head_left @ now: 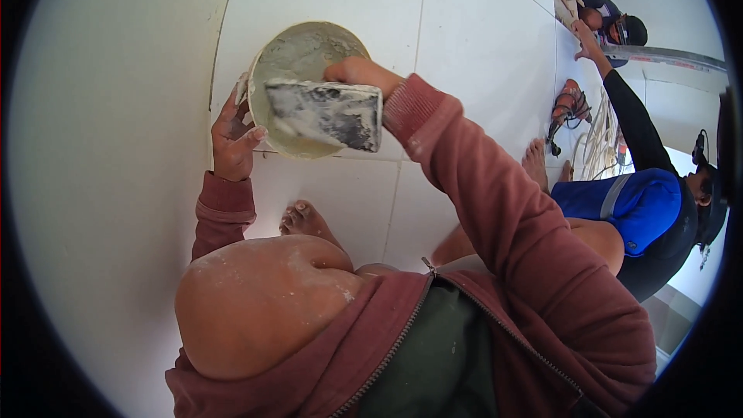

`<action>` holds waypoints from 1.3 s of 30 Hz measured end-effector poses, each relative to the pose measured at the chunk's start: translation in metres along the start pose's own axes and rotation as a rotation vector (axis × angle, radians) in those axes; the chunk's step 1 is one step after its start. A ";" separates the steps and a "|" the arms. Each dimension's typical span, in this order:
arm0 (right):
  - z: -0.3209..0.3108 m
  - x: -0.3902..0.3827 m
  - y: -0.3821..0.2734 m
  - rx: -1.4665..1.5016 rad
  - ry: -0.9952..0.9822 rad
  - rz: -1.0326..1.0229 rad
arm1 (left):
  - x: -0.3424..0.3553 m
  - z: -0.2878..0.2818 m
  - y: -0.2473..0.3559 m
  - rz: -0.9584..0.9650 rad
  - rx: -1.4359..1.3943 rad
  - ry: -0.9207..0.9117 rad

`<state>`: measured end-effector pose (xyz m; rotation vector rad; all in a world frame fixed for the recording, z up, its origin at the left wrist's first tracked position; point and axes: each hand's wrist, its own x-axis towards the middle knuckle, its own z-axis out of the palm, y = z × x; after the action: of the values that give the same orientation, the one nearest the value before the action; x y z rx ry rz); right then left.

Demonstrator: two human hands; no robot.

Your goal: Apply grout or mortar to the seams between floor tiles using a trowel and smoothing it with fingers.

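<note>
A round pale bucket [272, 133] stands on the tiled floor near the wall, with grey-white wet paste [298, 54] inside. My left hand [234, 139] grips the bucket's left rim, thumb at the near side and fingers round the outside. My right hand [360, 73] is closed over the bucket's right side, holding a rectangular plastering float [325, 114]. Its flat face is smeared with white paste and turned up toward me; the handle is hidden. White residue marks my left fingers.
A wall [116, 147] rises close on my left. At right, a person in blue shorts [619, 201] reaches toward a long metal bar [669, 58]. A red power tool [569, 104] and loose cables [600, 139] lie on the floor. Another person [615, 23] is farther back.
</note>
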<state>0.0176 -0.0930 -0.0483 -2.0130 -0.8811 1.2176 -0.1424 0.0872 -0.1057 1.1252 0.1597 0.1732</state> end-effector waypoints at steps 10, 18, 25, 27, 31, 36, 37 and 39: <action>0.037 0.027 -0.015 0.370 0.673 0.380 | 0.000 0.017 0.004 -0.080 0.012 0.086; 0.051 0.037 0.005 -0.304 0.413 -0.072 | -0.001 0.013 0.000 -0.061 -0.021 0.032; 0.008 0.002 -0.010 -0.111 -0.033 -0.096 | -0.001 0.004 -0.004 -0.037 -0.113 0.045; 0.001 -0.009 0.002 -0.021 -0.013 -0.083 | 0.001 0.007 -0.002 -0.077 -0.184 0.117; 0.016 -0.049 -0.026 0.445 0.152 0.186 | 0.010 0.014 0.007 -0.179 -0.227 0.245; 0.026 -0.070 -0.044 -0.331 0.533 -0.193 | 0.025 0.031 0.028 -0.193 -0.117 0.278; 0.023 -0.070 -0.040 -0.312 0.471 -0.173 | 0.027 0.034 0.028 -0.185 -0.106 0.284; 0.022 -0.076 -0.031 -0.294 0.355 -0.227 | 0.026 0.033 0.026 -0.185 -0.096 0.305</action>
<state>-0.0359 -0.1313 0.0049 -2.1927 -1.1172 0.6076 -0.1116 0.0748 -0.0693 0.9775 0.5204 0.1848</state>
